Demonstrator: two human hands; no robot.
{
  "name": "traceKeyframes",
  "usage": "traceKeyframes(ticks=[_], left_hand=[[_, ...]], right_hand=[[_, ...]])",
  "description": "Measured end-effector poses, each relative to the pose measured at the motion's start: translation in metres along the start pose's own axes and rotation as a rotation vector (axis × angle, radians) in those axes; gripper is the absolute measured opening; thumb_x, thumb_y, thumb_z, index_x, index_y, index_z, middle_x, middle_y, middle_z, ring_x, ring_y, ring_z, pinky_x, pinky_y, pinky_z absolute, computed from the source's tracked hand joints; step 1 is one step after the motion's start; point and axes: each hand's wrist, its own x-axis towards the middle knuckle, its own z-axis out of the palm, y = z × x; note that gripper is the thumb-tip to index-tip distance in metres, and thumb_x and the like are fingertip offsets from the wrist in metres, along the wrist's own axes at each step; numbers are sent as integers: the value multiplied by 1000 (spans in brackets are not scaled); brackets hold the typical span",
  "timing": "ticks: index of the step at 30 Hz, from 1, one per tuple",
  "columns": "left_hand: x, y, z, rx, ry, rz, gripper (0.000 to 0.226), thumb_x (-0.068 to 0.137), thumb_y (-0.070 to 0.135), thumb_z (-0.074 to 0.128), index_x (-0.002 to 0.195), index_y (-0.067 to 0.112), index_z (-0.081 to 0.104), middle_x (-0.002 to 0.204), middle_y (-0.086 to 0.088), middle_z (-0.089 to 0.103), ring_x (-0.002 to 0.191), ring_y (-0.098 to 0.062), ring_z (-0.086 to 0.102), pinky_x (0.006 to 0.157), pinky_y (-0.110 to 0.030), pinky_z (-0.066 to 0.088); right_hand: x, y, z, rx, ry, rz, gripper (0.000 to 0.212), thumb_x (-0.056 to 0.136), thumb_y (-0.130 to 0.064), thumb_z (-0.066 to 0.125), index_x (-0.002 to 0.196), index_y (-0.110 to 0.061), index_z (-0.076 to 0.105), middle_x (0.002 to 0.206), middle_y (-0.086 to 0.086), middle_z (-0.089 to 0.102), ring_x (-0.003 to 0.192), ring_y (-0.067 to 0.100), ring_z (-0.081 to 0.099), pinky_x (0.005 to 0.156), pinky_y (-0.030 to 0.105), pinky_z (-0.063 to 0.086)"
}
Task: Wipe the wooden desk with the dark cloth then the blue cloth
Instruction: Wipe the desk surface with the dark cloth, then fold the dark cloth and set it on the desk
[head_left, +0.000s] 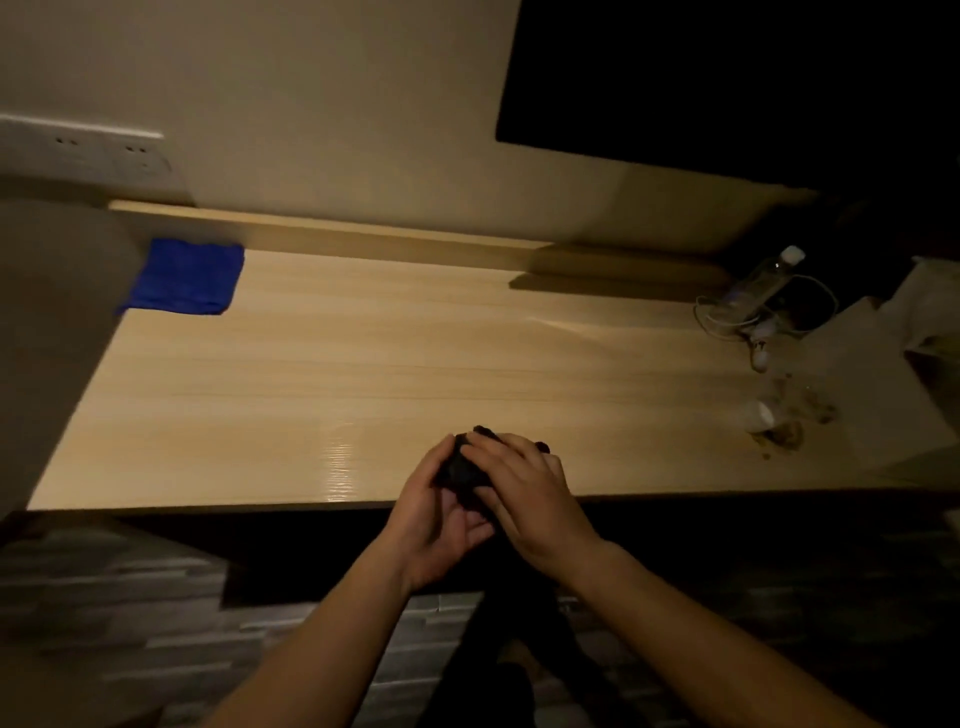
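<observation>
The dark cloth (464, 470) is bunched up between both of my hands, just above the front edge of the wooden desk (363, 364). My left hand (436, 514) cups it from below and the left. My right hand (530, 493) lies over its top and right side, so most of the cloth is hidden. The blue cloth (184, 278) lies folded flat on the far left corner of the desk, well away from both hands.
A clear plastic bottle (763, 280) lies at the far right with a white cable (737, 322) looped around it. A small white cup (761, 413) and dark crumbs sit near the right edge. A black screen (727, 78) hangs on the wall.
</observation>
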Motion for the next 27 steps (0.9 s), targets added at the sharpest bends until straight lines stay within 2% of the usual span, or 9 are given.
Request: traceKeyframes(ticks=[6, 8, 10, 12, 14, 17, 20, 22, 27], left_hand=[[-65, 74, -7, -227, -69, 142, 43, 99, 22, 62, 136, 1, 71, 137, -24, 68, 121, -37, 69, 117, -48, 43], [-67, 79, -11, -219, -63, 126, 44, 97, 19, 60, 135, -2, 70, 137, -26, 68, 115, -38, 72, 110, -50, 49], [-72, 97, -15, -218, -44, 139, 45, 96, 17, 60, 135, -4, 69, 138, -27, 67, 112, -39, 74, 100, -51, 56], [-72, 116, -20, -249, -24, 169, 49, 95, 16, 61, 140, -4, 65, 140, -27, 66, 112, -40, 74, 94, -50, 60], [-68, 137, -21, -277, -12, 204, 53, 94, 16, 62, 144, -4, 60, 142, -28, 64, 114, -42, 73, 95, -52, 61], [-52, 166, -24, -303, 7, 256, 48, 97, 14, 58, 141, -5, 61, 141, -30, 64, 115, -43, 72, 103, -55, 57], [-30, 198, -38, -302, 62, 289, 40, 104, 12, 54, 141, -3, 60, 139, -29, 65, 128, -43, 63, 115, -54, 44], [-19, 221, -48, -280, 143, 339, 40, 102, 9, 59, 141, 1, 60, 134, -27, 69, 128, -42, 63, 110, -53, 49], [6, 276, -78, -87, 342, 486, 40, 98, 5, 67, 138, 3, 62, 123, -21, 76, 116, -35, 73, 91, -43, 58]], right_hand=[[56, -80, -41, 1, -54, -127, 73, 102, -56, 36, 164, -32, 6, 173, -15, 6, 157, 4, -8, 120, 30, 0], [60, -74, -44, 80, 96, -60, 69, 101, -56, 35, 163, -32, 15, 170, -17, 14, 156, 1, 3, 119, 29, 4], [78, -62, -44, 194, 187, 208, 71, 97, -69, 31, 155, -29, 37, 158, -16, 39, 147, 4, 31, 116, 35, 20], [101, -59, -40, 452, 46, 483, 78, 92, -82, 32, 133, -21, 60, 132, -1, 64, 120, 16, 58, 105, 42, 43], [128, -62, -35, 832, -156, 635, 66, 99, -69, 42, 116, -13, 72, 114, 13, 73, 99, 20, 66, 87, 37, 53], [170, -72, -28, 1236, -102, 658, 33, 106, -32, 55, 114, -5, 73, 112, 11, 77, 103, 20, 70, 79, 30, 56], [217, -76, -13, 1166, 8, 606, 28, 108, -27, 54, 109, -3, 68, 107, 14, 75, 99, 26, 69, 86, 44, 58], [248, -79, -5, 1092, 22, 573, 26, 109, -34, 50, 108, -15, 68, 105, 7, 75, 101, 27, 70, 92, 52, 57], [314, -95, 10, 995, 85, 521, 23, 112, -32, 43, 111, -19, 62, 106, 4, 71, 99, 24, 69, 88, 47, 58]])
